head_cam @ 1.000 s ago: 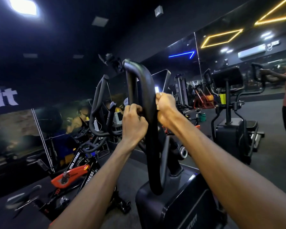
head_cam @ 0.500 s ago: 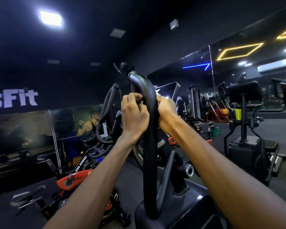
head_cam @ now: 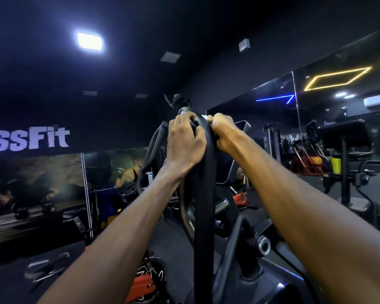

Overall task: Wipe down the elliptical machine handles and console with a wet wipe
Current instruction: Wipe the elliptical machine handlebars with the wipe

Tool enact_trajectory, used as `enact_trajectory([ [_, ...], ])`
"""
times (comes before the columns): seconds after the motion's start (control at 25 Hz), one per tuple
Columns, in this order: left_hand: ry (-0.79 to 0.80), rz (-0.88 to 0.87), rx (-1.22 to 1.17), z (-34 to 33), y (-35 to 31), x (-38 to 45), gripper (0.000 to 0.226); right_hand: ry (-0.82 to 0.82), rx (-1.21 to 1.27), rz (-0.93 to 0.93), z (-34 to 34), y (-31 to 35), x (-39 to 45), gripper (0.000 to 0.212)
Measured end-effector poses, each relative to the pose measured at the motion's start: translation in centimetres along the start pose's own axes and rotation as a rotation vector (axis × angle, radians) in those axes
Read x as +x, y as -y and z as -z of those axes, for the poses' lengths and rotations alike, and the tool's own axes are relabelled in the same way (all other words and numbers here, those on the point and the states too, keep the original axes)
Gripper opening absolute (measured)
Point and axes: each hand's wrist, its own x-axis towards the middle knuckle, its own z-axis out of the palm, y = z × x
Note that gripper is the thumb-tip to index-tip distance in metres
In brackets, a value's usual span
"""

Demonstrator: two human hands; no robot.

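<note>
Fingers (head_cam: 185,120) of left hand (head_cam: 184,145) curled over the black handle (head_cam: 203,172) near its top bend, gripping it. Right hand (head_cam: 223,133) fisted on the opposite side, pinching a white wet wipe (head_cam: 204,116) (only a sliver shows) against the bar. Handle upright btw both forearms, blocking most of the console (head_cam: 239,128) behind. Orange spin bike (head_cam: 140,286) low left; CrossFit lettering (head_cam: 29,139) on far wall.

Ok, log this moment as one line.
left hand: grips handle | right hand: grips handle top, wipe edge showing | console: untouched
</note>
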Motion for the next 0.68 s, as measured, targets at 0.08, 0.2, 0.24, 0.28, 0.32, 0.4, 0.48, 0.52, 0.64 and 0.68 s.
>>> enact_trajectory([
  [0.08, 0.026, 0.027, -0.017, -0.1, 0.2, 0.5, 0.025, 0.012, -0.008, 0.024, -0.9, 1.4, 1.5, 0.022],
  [0.2, 0.014, 0.029, -0.032, -0.4, 0.6, 0.5, 0.025, 0.031, -0.109, 0.064, -1.6, 1.3, 3.3, 0.019],
  [0.24, 0.007, 0.025, -0.032, -0.5, 0.8, 0.3, 0.025, 0.041, -0.107, 0.060, -1.5, 1.1, 3.4, 0.022],
  [0.28, -0.001, 0.023, -0.037, -0.7, 0.9, 0.2, 0.024, 0.052, -0.101, 0.055, -1.3, 1.0, 2.9, 0.021],
  [0.32, -0.006, 0.021, -0.048, -0.7, 1.1, 0.0, 0.024, 0.079, -0.082, 0.048, -1.0, 0.6, 2.7, 0.020],
  [0.4, -0.017, 0.011, -0.076, -0.7, 1.6, 0.0, 0.024, 0.125, -0.036, 0.068, -0.4, -0.4, 2.4, 0.024],
  [0.48, -0.045, 0.000, -0.097, -0.7, 2.1, -0.1, 0.022, 0.138, -0.031, 0.148, -0.6, -0.6, 2.2, 0.021],
  [0.52, -0.062, 0.007, -0.106, -0.8, 2.3, 0.0, 0.021, 0.151, -0.035, 0.185, -1.0, -0.2, 2.5, 0.021],
  [0.64, -0.082, 0.048, -0.144, -0.8, 2.6, 0.3, 0.019, 0.212, -0.098, 0.221, -2.0, 1.5, 3.1, 0.028],
  [0.68, -0.077, 0.054, -0.158, -0.8, 2.6, 0.2, 0.020, 0.199, -0.153, 0.263, -1.8, 1.2, 2.9, 0.029],
])
